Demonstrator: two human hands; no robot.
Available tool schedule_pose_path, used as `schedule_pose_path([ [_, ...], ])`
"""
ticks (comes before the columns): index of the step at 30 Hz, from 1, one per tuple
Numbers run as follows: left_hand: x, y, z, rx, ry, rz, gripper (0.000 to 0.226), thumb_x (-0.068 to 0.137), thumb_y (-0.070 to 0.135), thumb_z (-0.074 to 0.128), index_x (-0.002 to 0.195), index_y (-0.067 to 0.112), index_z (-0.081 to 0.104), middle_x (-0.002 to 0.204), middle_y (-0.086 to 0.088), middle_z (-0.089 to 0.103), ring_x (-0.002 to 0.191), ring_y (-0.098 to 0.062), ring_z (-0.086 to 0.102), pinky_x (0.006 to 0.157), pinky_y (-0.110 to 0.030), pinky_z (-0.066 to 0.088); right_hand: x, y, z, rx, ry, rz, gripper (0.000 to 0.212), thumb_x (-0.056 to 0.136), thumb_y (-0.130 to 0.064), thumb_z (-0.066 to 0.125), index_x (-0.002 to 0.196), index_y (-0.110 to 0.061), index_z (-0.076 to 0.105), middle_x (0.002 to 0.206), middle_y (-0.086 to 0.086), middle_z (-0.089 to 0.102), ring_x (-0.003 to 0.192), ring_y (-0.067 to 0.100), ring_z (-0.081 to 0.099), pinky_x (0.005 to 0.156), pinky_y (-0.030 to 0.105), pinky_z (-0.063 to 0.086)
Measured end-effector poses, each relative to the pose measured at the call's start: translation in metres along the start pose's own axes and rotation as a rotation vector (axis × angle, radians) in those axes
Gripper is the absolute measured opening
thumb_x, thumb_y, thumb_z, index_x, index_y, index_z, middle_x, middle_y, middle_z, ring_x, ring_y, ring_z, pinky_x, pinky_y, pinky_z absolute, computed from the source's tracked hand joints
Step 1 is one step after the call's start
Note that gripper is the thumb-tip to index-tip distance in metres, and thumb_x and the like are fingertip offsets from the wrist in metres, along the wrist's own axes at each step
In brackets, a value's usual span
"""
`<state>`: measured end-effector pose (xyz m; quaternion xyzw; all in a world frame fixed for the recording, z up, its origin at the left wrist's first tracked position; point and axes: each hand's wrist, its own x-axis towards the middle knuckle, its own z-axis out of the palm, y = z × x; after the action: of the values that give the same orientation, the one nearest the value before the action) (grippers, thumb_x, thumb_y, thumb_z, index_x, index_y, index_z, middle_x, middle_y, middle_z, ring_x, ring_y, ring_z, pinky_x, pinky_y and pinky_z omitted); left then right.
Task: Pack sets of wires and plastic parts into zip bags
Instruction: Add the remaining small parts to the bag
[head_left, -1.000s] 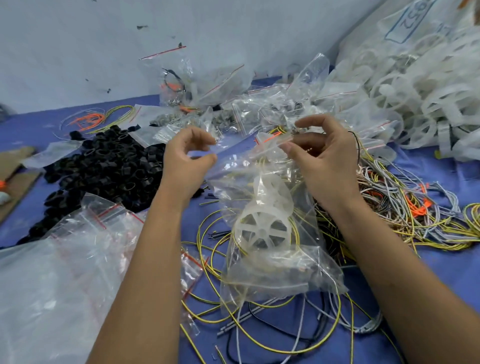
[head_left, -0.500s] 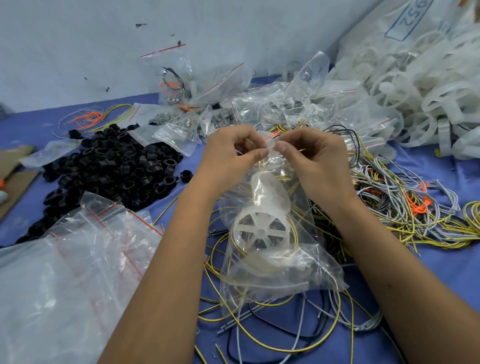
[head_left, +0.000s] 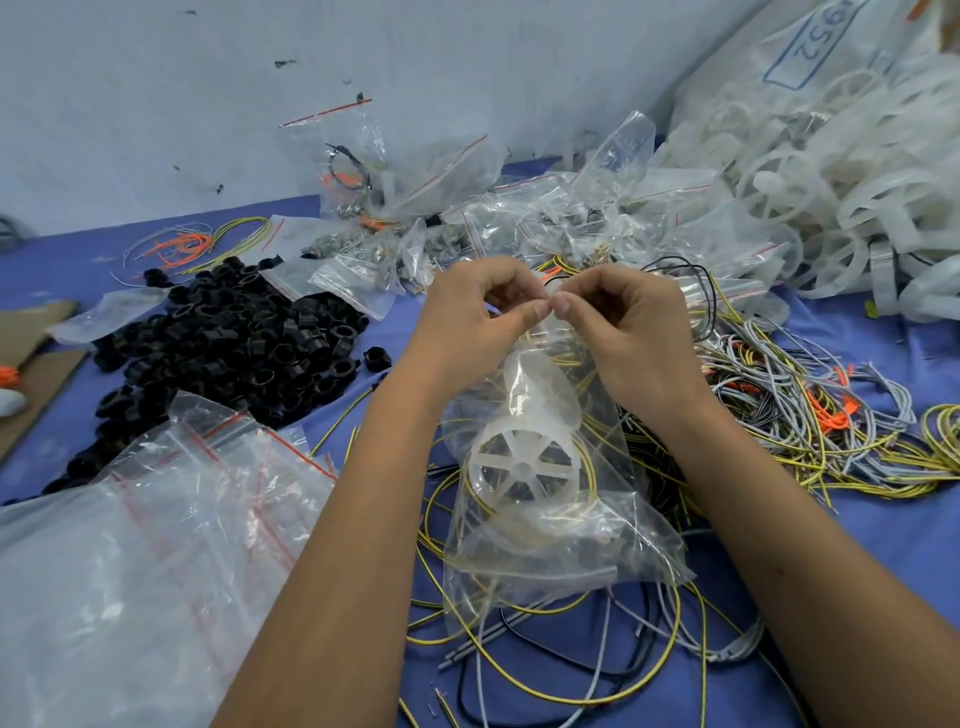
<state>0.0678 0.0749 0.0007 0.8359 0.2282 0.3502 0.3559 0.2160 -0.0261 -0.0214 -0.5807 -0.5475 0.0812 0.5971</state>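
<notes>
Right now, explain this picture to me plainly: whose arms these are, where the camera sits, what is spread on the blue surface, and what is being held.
No machine here: a person works bare-handed, and the camera is worn on their head, looking down at both arms. The left hand and right hand meet at the top of a clear zip bag, each pinching its upper edge between thumb and fingers. Inside the bag are a white spoked plastic wheel and yellow wire. On the blue table lie a heap of black plastic rings at left, a stack of empty zip bags nearer the person, loose yellow, grey and black wires at right, filled bags at the back, and a pile of white wheels at far right.
</notes>
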Motion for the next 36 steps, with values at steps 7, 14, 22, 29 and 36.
schedule_pose_path([
  [7,0.0,0.002,-0.001,0.025,-0.02,0.01,0.008,0.091,0.012,0.076,0.084,0.013,0.073,0.072,0.006,0.065,0.068,-0.003,0.058,0.065,-0.021,0.045,-0.001,-0.002,0.0,-0.045,-0.006,-0.002,0.007,0.094,-0.011,0.072,0.089,-0.008,0.075,0.064,-0.017,0.062,0.056,0.0,0.051,0.057,0.013,0.037],
  [14,-0.001,0.0,-0.005,0.034,-0.006,0.0,0.012,0.088,0.013,0.079,0.081,0.02,0.073,0.073,0.007,0.068,0.07,-0.007,0.061,0.067,-0.026,0.05,-0.001,-0.004,0.001,-0.082,0.011,-0.011,0.006,0.094,-0.011,0.072,0.09,-0.007,0.074,0.068,-0.012,0.062,0.057,0.0,0.05,0.059,0.014,0.038],
  [22,-0.003,-0.003,-0.009,0.066,-0.036,-0.045,0.008,0.092,0.012,0.075,0.084,0.012,0.072,0.073,0.009,0.063,0.066,-0.005,0.055,0.07,-0.031,0.048,0.0,-0.005,0.0,-0.052,0.003,0.024,0.008,0.095,-0.016,0.073,0.09,-0.008,0.073,0.071,-0.004,0.064,0.061,0.004,0.05,0.061,0.022,0.041],
  [29,-0.006,0.001,-0.02,0.063,-0.053,-0.059,0.012,0.09,0.013,0.078,0.081,0.018,0.072,0.073,0.006,0.068,0.07,-0.005,0.06,0.068,-0.025,0.049,0.0,-0.004,0.001,0.068,-0.017,0.033,0.009,0.093,-0.011,0.074,0.085,-0.007,0.073,0.069,0.0,0.061,0.061,0.008,0.048,0.059,0.024,0.039],
  [36,-0.01,0.0,-0.019,0.061,-0.076,-0.061,0.013,0.091,0.007,0.075,0.082,0.014,0.069,0.067,0.012,0.06,0.053,0.008,0.052,0.059,-0.008,0.037,-0.001,0.001,0.003,0.056,-0.019,0.051,0.011,0.092,-0.01,0.074,0.081,-0.011,0.072,0.064,-0.007,0.058,0.059,0.007,0.046,0.057,0.025,0.038],
])
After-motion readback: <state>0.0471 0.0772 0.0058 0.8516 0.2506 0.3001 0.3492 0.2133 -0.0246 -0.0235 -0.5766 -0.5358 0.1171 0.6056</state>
